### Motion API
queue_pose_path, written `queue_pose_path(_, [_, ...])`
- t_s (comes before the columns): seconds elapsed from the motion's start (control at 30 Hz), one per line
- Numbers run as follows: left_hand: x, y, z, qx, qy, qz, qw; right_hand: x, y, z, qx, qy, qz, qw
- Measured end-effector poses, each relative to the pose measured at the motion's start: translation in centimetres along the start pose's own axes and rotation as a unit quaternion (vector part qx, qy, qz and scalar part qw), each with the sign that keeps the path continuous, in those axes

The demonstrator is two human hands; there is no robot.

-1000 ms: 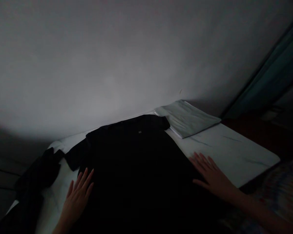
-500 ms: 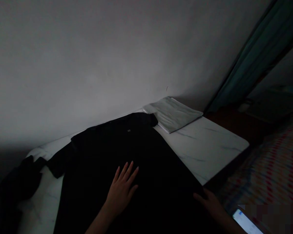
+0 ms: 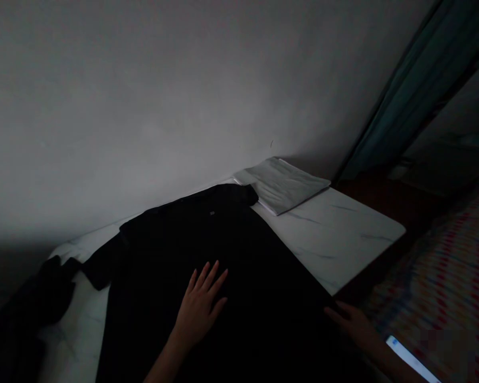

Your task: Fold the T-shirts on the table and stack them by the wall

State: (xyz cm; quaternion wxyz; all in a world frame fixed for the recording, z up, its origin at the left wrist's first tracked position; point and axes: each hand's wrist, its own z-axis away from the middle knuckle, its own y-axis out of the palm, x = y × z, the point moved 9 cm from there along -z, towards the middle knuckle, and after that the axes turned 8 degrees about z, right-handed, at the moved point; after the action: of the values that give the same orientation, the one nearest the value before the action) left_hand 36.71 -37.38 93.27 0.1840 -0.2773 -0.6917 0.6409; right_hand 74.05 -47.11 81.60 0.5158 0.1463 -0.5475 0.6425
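Note:
A black short-sleeved shirt lies spread over a white marbled table, its collar end toward the wall and a small light mark on its chest. My left hand rests flat on the middle of the shirt, fingers spread, holding nothing. At the shirt's right edge is my right hand, thumb over the cloth and a finger stretched along the edge; the other fingers are dark and partly hidden.
Behind the shirt's right sleeve lies a flat grey folded cloth. Dark crumpled fabric hangs over the table's left end. At the right are a lit phone, a patterned bedspread and a green curtain.
My right hand has shifted slightly right along the shirt's edge. My left hand stays nearly in place on the cloth. The view has moved a little.

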Motion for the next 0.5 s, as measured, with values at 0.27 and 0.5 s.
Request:
queue_pose_path(0.27, [-1.7,0.1,1.0,0.019,0.023,0.01,1.0,14.1,-2.3,4.8,-0.15,-0.334,0.102,0.925])
queue_pose_path(0.5, [-4.8,0.1,6.1,-0.03,0.094,-0.059,0.993,25.0,12.6,0.0,0.16,-0.569,0.304,0.747])
